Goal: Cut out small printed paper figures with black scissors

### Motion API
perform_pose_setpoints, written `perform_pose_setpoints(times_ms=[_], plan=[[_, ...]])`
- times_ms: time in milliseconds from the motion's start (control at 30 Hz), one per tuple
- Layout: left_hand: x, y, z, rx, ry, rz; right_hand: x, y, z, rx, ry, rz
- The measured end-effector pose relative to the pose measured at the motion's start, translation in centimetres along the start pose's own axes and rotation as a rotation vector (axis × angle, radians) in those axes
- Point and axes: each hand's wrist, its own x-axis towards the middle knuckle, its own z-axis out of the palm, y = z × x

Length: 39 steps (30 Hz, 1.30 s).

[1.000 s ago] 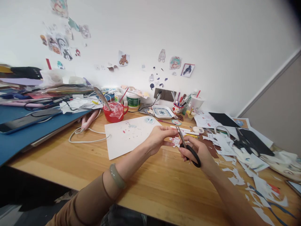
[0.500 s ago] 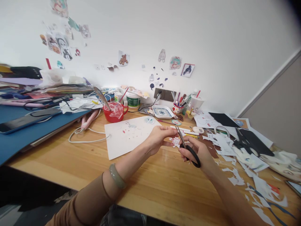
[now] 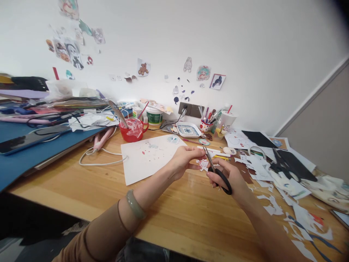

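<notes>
My right hand (image 3: 225,176) grips a pair of scissors with black handles (image 3: 225,185), its blades pointing up and slightly left. Near the blade tips, my left hand (image 3: 187,160) is closed in a pinch; whatever sits between its fingertips is too small to make out. Behind and below the fingertips, a cut-out with red line drawing (image 3: 202,165) shows between the two hands. To the left, partly behind my left wrist, lies a white sheet (image 3: 147,163) with small coloured pieces on it.
A red mug (image 3: 132,131) stands behind the sheet, with a square patterned dish (image 3: 188,129) and a dotted pen cup (image 3: 206,125) further right. Paper scraps (image 3: 272,205) and black scissors (image 3: 285,165) lie at the right. A blue surface (image 3: 54,142) holds clutter at the left.
</notes>
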Motion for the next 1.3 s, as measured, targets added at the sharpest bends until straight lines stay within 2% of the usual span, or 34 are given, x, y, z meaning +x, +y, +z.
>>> perform_pose_setpoints(times_ms=[1300], plan=[[-0.04,0.01,-0.03,-0.012,-0.011,-0.026,-0.07,-0.21,0.02,0.014,0.013,-0.01]])
